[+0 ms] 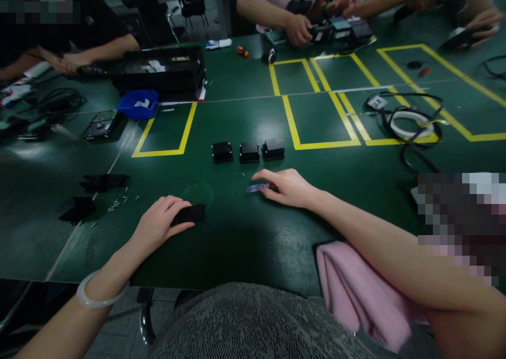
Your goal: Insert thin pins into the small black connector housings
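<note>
My left hand [162, 219] is closed around a small black plastic block [192, 214] and rests with it on the green table. My right hand [290, 187] holds a screwdriver [256, 188] by its translucent purplish handle; the rest of the tool is hidden by the fingers. Just left of the right fingertips lies a tiny screw [243, 175]. Beyond the hands, black box-shaped pieces stand in a row: a left one [222, 152], a middle one [249, 152] and a right one [273, 148].
Loose screws [114, 205] and black parts [77, 209] lie to the left. Farther back are a blue bin [138, 105], a hard drive [103, 124] and a black crate [158, 74]. Coiled cables [413, 124] sit at right, a pink cloth [356, 290] at the near edge. Co-workers' hands [298, 29] work opposite.
</note>
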Available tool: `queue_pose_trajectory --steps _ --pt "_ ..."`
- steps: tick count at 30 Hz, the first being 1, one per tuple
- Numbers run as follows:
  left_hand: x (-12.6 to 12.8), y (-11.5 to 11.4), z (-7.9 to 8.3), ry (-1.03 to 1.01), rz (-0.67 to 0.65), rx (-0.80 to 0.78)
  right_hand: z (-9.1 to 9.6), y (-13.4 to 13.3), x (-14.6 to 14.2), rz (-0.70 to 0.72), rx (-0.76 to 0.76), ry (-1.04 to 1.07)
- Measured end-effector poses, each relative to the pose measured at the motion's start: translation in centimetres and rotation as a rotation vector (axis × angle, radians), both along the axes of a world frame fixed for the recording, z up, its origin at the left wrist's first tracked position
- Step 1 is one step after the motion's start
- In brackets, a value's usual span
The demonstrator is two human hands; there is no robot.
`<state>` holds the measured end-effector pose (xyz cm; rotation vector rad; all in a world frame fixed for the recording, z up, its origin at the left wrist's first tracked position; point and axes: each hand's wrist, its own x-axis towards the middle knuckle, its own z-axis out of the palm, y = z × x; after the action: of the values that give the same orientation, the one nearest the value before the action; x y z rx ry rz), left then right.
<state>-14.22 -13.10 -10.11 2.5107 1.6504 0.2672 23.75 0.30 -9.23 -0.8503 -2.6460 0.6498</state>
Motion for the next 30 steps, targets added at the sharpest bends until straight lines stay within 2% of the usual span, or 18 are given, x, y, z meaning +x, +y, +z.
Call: queue_pose_trajectory --steps 2,10,15,20,22,24,26,28,30 --pt "-1.5 -0.9 -0.1 0.005 0.031 0.058 0.0 0.0 0.0 0.000 0.000 -0.004" --pt "-6.4 -4.0 -0.6 -0.033 0.291 0.012 0.1 0.1 0.0 -0.002 -0.003 -0.033" --pt "-9.6 -7.1 -1.2 -0.021 0.370 0.011 0.0 0.1 0.1 -0.002 0.004 -0.027" --pt "-12.5 -10.1 0.2 0.109 0.514 -0.058 -0.1 0.2 0.0 0.000 0.008 -0.024" --pt "-13.2 -10.5 1.0 0.149 0.607 0.008 -0.2 0.3 -0.1 0.002 0.002 -0.030" --pt "-13.6 -10.2 1.9 0.213 0.619 0.074 -0.2 0.3 -0.1 -0.001 -0.004 -0.031" --pt "-13.9 -8.8 3.2 0.307 0.591 0.205 -0.2 0.3 -0.2 -0.004 -0.013 -0.028" --pt "-14.1 -6.2 4.8 0.392 0.573 0.275 -0.3 0.3 -0.1 -0.006 -0.024 -0.022" --pt "-14.2 -2.5 6.6 0.500 0.574 0.304 -0.4 0.3 0.0 -0.009 -0.037 -0.019"
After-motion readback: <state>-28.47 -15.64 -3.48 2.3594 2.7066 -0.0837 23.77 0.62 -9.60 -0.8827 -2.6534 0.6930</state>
